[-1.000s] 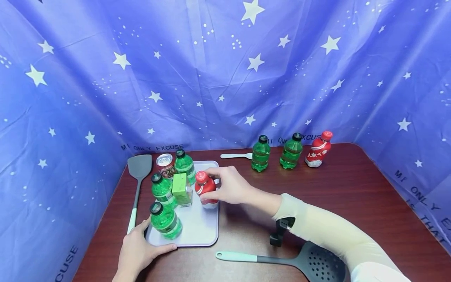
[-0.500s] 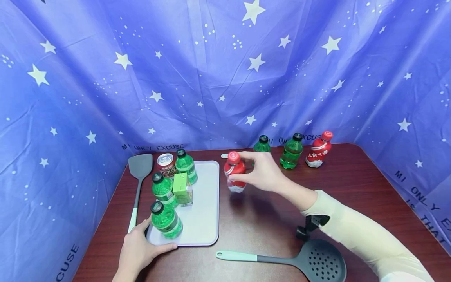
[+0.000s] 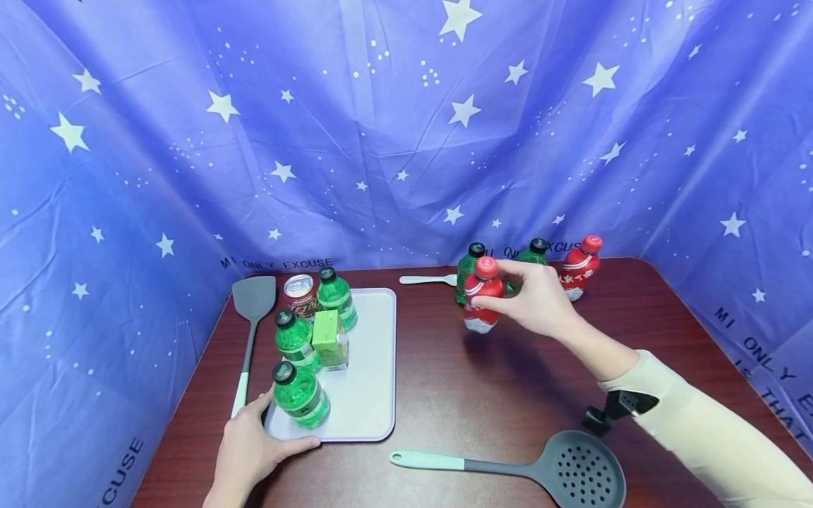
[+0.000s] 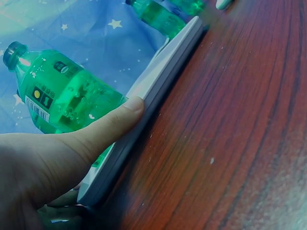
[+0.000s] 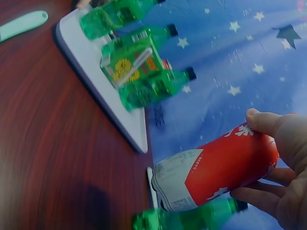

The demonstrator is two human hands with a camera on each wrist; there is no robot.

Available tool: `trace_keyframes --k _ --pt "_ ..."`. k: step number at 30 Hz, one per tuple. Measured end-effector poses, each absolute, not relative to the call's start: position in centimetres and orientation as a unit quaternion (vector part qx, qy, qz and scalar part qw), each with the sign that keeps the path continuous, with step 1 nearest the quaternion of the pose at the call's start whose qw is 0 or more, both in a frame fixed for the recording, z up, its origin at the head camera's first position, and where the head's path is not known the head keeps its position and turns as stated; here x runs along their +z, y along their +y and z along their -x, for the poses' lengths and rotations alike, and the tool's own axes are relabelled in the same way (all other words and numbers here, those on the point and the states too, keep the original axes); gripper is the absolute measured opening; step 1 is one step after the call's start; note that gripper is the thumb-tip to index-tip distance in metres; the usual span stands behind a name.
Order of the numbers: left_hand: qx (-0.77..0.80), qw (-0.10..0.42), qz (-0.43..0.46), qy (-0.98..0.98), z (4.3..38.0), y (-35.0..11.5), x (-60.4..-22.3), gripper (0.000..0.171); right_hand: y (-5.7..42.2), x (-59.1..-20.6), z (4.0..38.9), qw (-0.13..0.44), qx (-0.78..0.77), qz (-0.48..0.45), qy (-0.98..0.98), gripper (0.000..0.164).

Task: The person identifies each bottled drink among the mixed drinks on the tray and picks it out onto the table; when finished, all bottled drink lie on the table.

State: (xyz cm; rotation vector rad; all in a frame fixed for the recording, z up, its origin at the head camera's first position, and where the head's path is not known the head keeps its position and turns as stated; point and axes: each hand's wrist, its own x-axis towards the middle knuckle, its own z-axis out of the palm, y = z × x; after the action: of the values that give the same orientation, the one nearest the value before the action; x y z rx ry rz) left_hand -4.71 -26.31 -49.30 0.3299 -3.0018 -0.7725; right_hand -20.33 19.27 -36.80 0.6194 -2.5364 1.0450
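Note:
My right hand [image 3: 540, 300] grips a red bottle [image 3: 480, 303] with a red cap, thumb on one side and fingers on the other. The bottle is raised over the table; in the right wrist view its white base points away from the palm. At the near left corner of the pale tray [image 3: 362, 402], my left hand [image 3: 254, 448] holds the rim, thumb along the front edge. Right by that hand stands a green bottle [image 3: 301, 402]. Another two green bottles [image 3: 296, 342] [image 3: 339, 300] and a green drink carton [image 3: 330, 342] share the tray's left half.
A soda can [image 3: 300, 293] stands by the tray's far left corner, near a grey spatula [image 3: 254, 300]. Behind my right hand are two green bottles [image 3: 470, 268] [image 3: 535, 252] and another red bottle [image 3: 581, 264]. A white fork [image 3: 425, 280] and a slotted skimmer [image 3: 581, 473] lie on the table.
My right hand has lifted the red bottle off the tray and carried it right and back, close before the rear green bottles. The left hand has stayed at the tray corner.

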Motion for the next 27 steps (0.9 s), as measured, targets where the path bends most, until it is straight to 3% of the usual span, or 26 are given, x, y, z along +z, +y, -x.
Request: trace_keyframes --k 11,27 --pt "-0.249 0.009 -0.110 -0.962 4.6 -26.3 -49.1 0.139 23.8 -35.2 19.7 0.193 0.358 -0.150 -0.901 0.052" --pt "-0.245 0.016 -0.106 -0.964 4.6 -26.3 -49.2 0.140 29.4 -34.3 18.8 0.202 0.361 -0.049 -0.909 0.059"
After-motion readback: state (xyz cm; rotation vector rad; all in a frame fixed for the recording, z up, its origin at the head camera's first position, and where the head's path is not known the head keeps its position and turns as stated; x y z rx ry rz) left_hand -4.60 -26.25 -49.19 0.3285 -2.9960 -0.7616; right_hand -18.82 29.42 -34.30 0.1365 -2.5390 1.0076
